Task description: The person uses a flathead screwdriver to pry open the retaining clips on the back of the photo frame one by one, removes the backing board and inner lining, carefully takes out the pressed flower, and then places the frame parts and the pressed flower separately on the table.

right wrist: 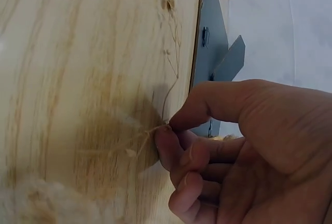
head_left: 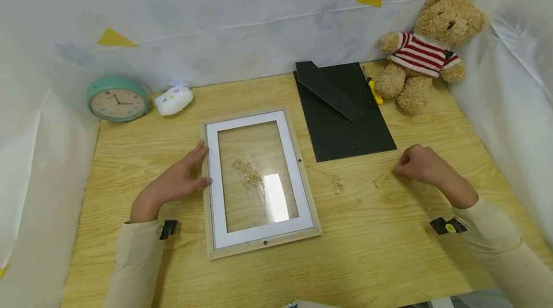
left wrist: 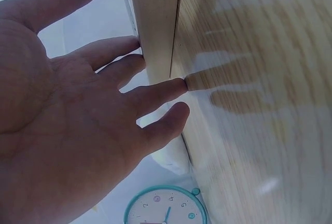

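Head view gives me the dried sprig (head_left: 378, 182) toward the right edge of the counter (head_left: 358, 260), by the near-right corner of the black board (head_left: 371, 133), its stem pinched in my right grip (head_left: 425, 166), best done lightly since it looks brittle, while my left grip (head_left: 179, 176), fingers spread, touches the left edge of the picture frame (head_left: 298, 188).

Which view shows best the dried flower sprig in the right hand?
Right wrist view: the dried flower sprig, pinched in the right hand, appears close up. Head shows it small; left wrist, not at all.

The clock (left wrist: 154, 211) bears numerals 1, 2, 4 and 5.
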The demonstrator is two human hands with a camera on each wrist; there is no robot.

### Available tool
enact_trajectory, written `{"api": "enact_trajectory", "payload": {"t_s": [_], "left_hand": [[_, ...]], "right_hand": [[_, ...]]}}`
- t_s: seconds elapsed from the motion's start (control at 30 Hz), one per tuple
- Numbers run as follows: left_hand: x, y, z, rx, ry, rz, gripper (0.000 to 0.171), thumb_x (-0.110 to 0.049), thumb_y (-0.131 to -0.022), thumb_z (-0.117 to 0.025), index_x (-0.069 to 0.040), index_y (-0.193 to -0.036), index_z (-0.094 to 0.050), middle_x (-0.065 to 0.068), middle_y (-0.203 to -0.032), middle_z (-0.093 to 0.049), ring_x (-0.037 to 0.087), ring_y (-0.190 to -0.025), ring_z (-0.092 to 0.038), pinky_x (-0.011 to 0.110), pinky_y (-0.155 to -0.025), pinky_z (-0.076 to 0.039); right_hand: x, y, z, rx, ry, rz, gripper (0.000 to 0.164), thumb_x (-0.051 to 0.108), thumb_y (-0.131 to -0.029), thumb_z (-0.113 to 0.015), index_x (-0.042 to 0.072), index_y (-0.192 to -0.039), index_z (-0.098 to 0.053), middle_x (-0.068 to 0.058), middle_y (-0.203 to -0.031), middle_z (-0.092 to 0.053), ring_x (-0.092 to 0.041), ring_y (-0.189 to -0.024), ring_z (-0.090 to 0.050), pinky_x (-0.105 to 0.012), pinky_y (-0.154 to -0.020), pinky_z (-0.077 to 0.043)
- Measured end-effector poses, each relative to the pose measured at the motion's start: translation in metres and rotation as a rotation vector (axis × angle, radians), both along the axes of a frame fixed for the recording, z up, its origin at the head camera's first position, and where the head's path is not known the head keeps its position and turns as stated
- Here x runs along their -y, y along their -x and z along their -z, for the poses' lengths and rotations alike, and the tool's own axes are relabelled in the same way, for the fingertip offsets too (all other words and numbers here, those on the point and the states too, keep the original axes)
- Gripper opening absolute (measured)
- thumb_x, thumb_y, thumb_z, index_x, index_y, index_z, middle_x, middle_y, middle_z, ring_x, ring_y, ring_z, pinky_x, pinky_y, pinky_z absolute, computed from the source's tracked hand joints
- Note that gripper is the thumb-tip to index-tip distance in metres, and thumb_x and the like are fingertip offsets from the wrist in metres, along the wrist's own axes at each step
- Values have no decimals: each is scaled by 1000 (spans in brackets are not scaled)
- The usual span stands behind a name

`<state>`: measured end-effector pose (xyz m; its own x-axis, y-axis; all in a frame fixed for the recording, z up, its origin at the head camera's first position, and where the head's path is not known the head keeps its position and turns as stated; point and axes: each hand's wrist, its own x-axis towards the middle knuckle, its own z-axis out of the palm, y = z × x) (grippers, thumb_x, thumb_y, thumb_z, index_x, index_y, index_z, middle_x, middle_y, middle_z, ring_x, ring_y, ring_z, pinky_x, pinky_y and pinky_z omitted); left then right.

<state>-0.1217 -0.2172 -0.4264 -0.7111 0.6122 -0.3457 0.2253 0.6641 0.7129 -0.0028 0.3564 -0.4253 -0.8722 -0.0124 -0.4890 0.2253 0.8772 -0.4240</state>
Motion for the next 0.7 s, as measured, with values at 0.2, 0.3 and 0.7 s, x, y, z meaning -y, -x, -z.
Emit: {"api": "enact_trajectory", "payload": {"t_s": [0.2, 0.3, 0.7], "left_hand": [[0, 1, 1, 1, 10, -2, 87, -28, -97, -67, -6, -161, -12, 8, -168, 2, 38, -152, -2, 62, -117, -13], [1, 1, 1, 0, 14, -4, 87, -29, -97, -67, -7, -161, -12, 7, -168, 3, 38, -152, -2, 62, -117, -13], [1, 0, 1, -15, 16, 3, 86, -28, -97, -67, -7, -161, -12, 9, -168, 2, 37, -152, -3, 61, -117, -14]], "right_hand": [[4, -1, 0, -10, -52, 28, 31, 12, -85, -61, 18, -57, -50, 8, -53, -29, -12, -51, -27, -30, -51, -28], [6, 0, 0, -8, -72, 39, 34, 13, -86, -60, 20, -56, -46, 8, -54, -24, -11, -51, -23, -30, -49, -25], [12, 0, -4, -31, -103, 15, 37, 9, -89, -57, 17, -55, -45, 8, -53, -22, -10, -51, -19, -28, -49, -23]]}}
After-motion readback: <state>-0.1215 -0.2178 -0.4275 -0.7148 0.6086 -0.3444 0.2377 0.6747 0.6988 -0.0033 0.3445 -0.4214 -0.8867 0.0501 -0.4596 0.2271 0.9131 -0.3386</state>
